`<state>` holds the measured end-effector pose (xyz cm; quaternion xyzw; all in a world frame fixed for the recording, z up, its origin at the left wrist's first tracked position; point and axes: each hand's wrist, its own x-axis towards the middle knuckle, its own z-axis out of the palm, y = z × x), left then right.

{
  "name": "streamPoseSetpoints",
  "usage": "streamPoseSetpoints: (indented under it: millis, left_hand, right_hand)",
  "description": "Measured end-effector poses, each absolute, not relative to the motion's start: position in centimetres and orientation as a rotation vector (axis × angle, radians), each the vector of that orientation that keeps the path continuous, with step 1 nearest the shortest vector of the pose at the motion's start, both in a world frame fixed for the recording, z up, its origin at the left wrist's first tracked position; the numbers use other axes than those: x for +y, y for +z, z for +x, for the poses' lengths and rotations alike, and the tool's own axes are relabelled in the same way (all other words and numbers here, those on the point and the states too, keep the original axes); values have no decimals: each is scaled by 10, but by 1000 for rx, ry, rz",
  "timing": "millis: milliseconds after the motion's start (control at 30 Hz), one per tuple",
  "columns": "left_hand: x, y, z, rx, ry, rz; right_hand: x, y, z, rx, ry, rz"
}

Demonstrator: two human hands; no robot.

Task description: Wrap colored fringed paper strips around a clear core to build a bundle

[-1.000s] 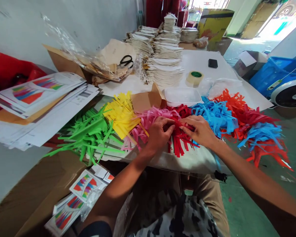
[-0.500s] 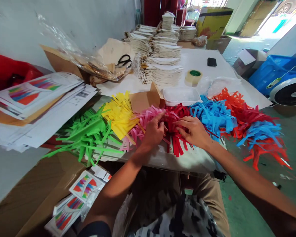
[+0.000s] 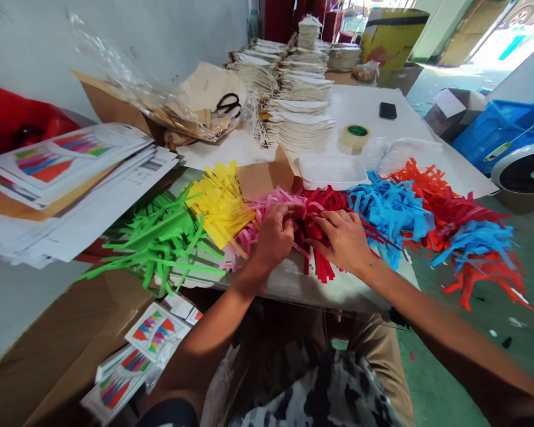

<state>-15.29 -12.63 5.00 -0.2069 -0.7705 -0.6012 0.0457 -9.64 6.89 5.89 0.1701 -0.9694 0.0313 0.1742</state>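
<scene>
A row of fringed paper tassels runs along the front of the table. My left hand (image 3: 276, 234), fingers curled, pinches the near middle of the red tassel (image 3: 324, 198), beside the pink tassel (image 3: 267, 204). Opposite it, my right hand (image 3: 345, 240) is closed on the same red tassel; its strips hang toward the table's front edge. The fingertips are partly hidden in the strips. Leftward lie a yellow tassel (image 3: 222, 207) and a green tassel (image 3: 160, 237). To the right are a blue tassel (image 3: 387, 207) and an orange-red tassel (image 3: 420, 178).
Behind the tassels stand a clear plastic tray (image 3: 333, 172), a tape roll (image 3: 355, 137) and stacked white bundles (image 3: 300, 124). Scissors (image 3: 228, 105) lie on brown paper. Printed sheets (image 3: 71, 196) are at left, a black phone-like object (image 3: 387, 111) farther back, a fan (image 3: 531, 172) at right.
My right hand has shifted slightly inward, and its fingers have closed further into the red tassel. My left hand stays almost in place. The whole view has moved a little.
</scene>
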Motion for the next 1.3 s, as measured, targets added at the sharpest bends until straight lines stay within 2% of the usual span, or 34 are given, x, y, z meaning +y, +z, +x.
streamPoseSetpoints:
  millis: [233, 500, 633, 933, 1300]
  left_hand:
    - [-127, 50, -154, -2372, -1718, -671]
    - [-131, 54, -144, -2561, -1177, -760]
    - [-135, 49, -142, -2643, -1037, -765]
    - [-126, 48, -138, -2623, -923, -727]
    - [-119, 43, -145, -2583, -1051, -684]
  right_hand:
    - [74, 60, -94, -2802, 125, 500]
    - [84, 55, -99, -2817, 70, 505]
    - [86, 52, -100, -2797, 130, 547]
    - [80, 49, -101, -2728, 222, 558]
    - [88, 52, -96, -2658, 408, 469]
